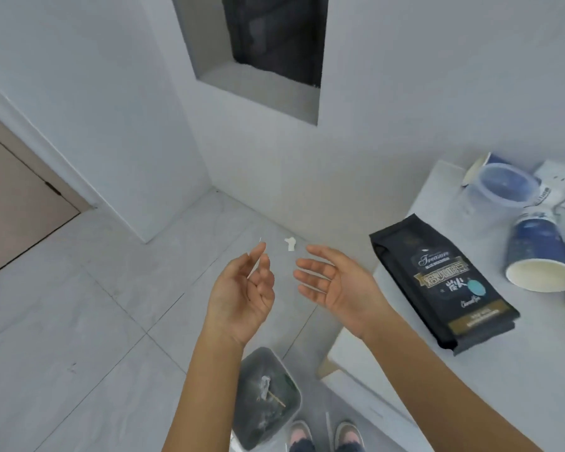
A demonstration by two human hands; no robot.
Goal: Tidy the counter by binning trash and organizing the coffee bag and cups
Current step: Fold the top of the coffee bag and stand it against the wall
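Looking down from head height over a pale tiled floor [79, 321], with a beige door [17, 207] standing at far left; hovering mid-frame, the left hand [242, 295], palm turned inward, fingers loosely extended and gripping nothing firmly, though a thin clear sliver [255, 262] seeming to lie against the fingertips, too faint to identify; sitting below the hands near the bottom edge, a bin [265, 399], lined and holding scraps and a small stick; lying on the floor beyond the hands, a small white scrap [289, 244]; hovering just right of the left hand and apart from it, the right hand [336, 285], palm up, fingers relaxed and empty; resting flat on the white counter [470, 370] near its front-left edge, a black coffee bag [444, 282]; standing behind it, a clear tub [503, 187]; lying tipped on its side to the right, mouth facing forward, a blue cup [538, 252], with more cups partly cut off at the right edge.

Judging by the filled bin and empty hands: seemingly finishing the binning step; next, likely reaching right to the counter, standing the coffee bag upright and righting or stacking the cups; possibly also picking up the floor scrap first.
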